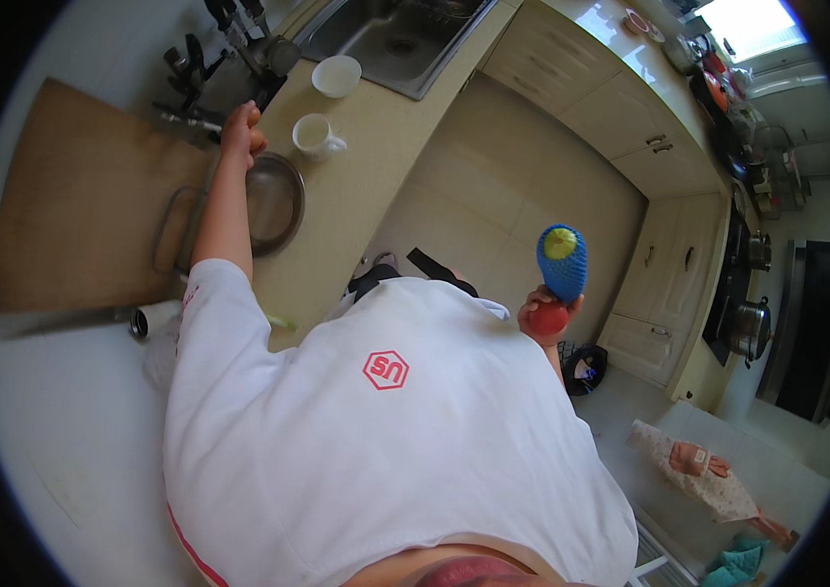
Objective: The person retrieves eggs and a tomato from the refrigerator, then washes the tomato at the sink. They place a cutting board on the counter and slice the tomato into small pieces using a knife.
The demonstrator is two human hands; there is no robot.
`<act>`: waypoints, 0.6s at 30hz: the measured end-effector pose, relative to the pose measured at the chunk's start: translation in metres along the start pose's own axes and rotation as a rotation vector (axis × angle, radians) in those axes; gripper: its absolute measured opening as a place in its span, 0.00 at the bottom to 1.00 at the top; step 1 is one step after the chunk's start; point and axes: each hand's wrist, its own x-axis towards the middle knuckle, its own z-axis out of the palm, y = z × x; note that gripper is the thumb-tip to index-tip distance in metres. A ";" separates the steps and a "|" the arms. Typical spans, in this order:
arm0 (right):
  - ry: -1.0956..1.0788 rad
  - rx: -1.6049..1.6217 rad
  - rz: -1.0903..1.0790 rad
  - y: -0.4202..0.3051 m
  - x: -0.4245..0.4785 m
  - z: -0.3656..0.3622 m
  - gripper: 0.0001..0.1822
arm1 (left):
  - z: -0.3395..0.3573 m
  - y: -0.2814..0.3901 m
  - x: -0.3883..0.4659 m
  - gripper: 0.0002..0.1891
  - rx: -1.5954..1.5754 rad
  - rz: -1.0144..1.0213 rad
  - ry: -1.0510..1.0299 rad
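My left hand (240, 136) is stretched out over the counter at the left, its fingers closed around what look like two brown eggs (257, 139). Just beside it lies a round stainless steel basin (284, 209), partly covered by my forearm. A white mug (312, 135) and a white bowl (336, 76) stand on the counter (371, 158) to the right of this hand. Over the floor, my right hand (541, 323) grips a red tomato (548, 318) together with a yellow-green vegetable or fruit (559, 243) in a blue foam net sleeve (568, 276).
A steel sink (402, 45) is set into the counter. Against the wall are a wooden board (99, 205) and a rack of kitchen tools (239, 55). Right of me, a black waste bin (582, 369) sits near the cabinets (661, 293); a steel pot (749, 329) stands on the stove.
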 end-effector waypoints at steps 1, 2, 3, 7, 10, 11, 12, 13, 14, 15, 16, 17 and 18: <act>0.023 0.020 0.002 -0.003 0.020 0.007 0.27 | 0.000 -0.003 0.040 0.26 0.125 -0.006 0.026; 0.049 0.037 0.023 -0.010 0.040 0.016 0.27 | -0.012 -0.019 0.079 0.28 0.243 -0.018 0.070; 0.082 0.051 0.035 -0.015 0.058 0.024 0.26 | -0.019 -0.031 0.105 0.30 0.364 -0.039 0.104; 0.073 0.026 0.075 -0.051 0.136 0.042 0.27 | 0.043 -0.022 0.129 0.33 0.872 -0.144 0.098; 0.012 -0.007 0.138 -0.087 0.198 0.052 0.29 | 0.066 -0.035 0.152 0.32 1.168 0.031 0.183; 0.014 -0.037 0.154 -0.097 0.217 0.056 0.29 | 0.069 -0.046 0.163 0.31 1.206 0.082 0.174; 0.004 -0.067 0.181 -0.107 0.246 0.063 0.28 | 0.063 -0.055 0.179 0.31 1.239 0.136 0.180; 0.006 -0.094 0.202 -0.114 0.273 0.072 0.28 | 0.064 -0.058 0.189 0.30 1.280 0.187 0.181; 0.007 -0.121 0.223 -0.122 0.300 0.082 0.28 | 0.067 -0.061 0.202 0.29 1.302 0.234 0.185; 0.020 -0.146 0.245 -0.127 0.318 0.089 0.27 | 0.066 -0.067 0.205 0.28 1.329 0.271 0.181; 0.003 -0.158 0.276 -0.134 0.335 0.092 0.27 | 0.065 -0.073 0.205 0.27 1.356 0.307 0.176; -0.013 -0.168 0.309 -0.142 0.352 0.095 0.27 | 0.063 -0.079 0.207 0.27 1.370 0.328 0.178; -0.017 -0.178 0.330 -0.145 0.370 0.101 0.26 | 0.064 -0.082 0.216 0.26 1.381 0.357 0.179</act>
